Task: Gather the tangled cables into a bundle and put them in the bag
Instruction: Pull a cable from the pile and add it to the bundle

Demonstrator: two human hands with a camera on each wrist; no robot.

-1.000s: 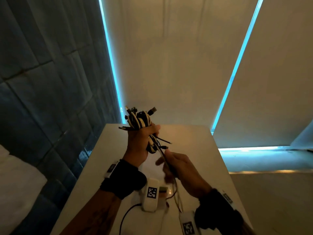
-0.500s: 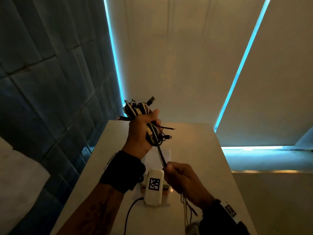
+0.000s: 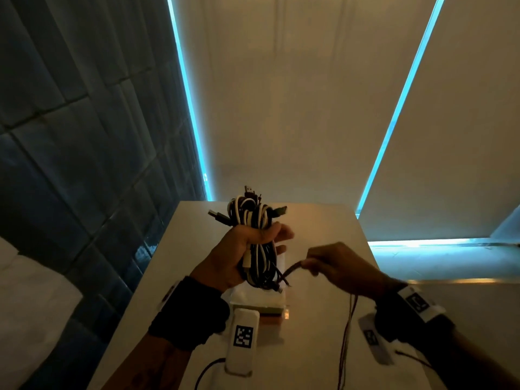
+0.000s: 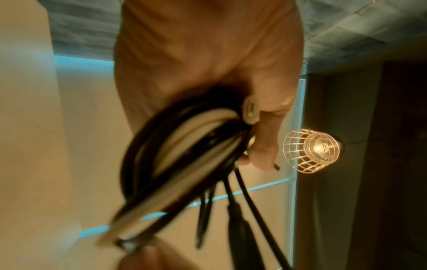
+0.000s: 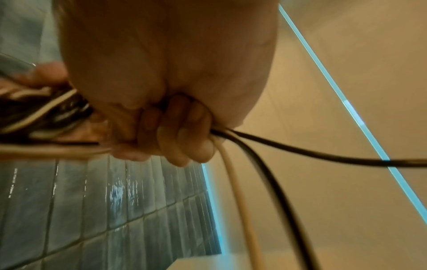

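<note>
- Cable bundle point(image 3: 257, 243): black and white cables coiled into an upright hank, held above the table point(image 3: 318, 220); several plug ends stick out at the top. In the left wrist view the bundle point(image 4: 175, 155) is blurred.
- Left hand point(image 3: 236, 257): fingers and thumb wrapped round the middle of the bundle, gripping it; the same grip shows from below in the left wrist view point(image 4: 208, 64).
- Loose cable ends point(image 3: 292, 270): a few strands run from the foot of the bundle sideways to the right hand, then hang down past it towards the table edge.
- Right hand point(image 3: 337, 266): level with the lower end of the bundle and just beside it, fingers curled tightly round the loose strands. The right wrist view point(image 5: 166, 73) shows two dark strands and one pale strand point(image 5: 242, 210) leaving the fist.
- Bag point(image 3: 259, 298): what appears to be a clear, flat bag lies on the table directly under the bundle; its details are too dim to tell.
- Wrist bands: each wrist carries a dark strap with a white marker block point(image 3: 243, 342).
- Surroundings: a tiled wall point(image 3: 70, 164) at the left, pale blinds point(image 3: 295, 94) edged with blue light behind the table, and a caged lamp point(image 4: 312, 150) seen only in the left wrist view.
</note>
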